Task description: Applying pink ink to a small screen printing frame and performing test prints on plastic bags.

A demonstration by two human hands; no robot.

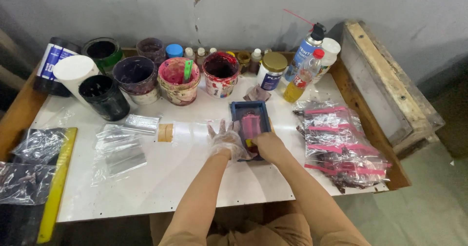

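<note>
Both hands [226, 141] [267, 146] cover the blue frame's [250, 117] near edge.

The gloved left hand [225, 141] lies flat beside the small blue screen frame [250, 120]. The bare right hand [269, 146] grips a yellow-handled squeegee [249, 142] at the frame's near edge.

Pink-striped clear packets [341, 141] right; blue-labelled spray can [303, 56] behind.

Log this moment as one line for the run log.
left hand: gloved, flat beside frame | right hand: bare, on small blue frame, pink inside | table: ink tubs behind, printed bags right
</note>
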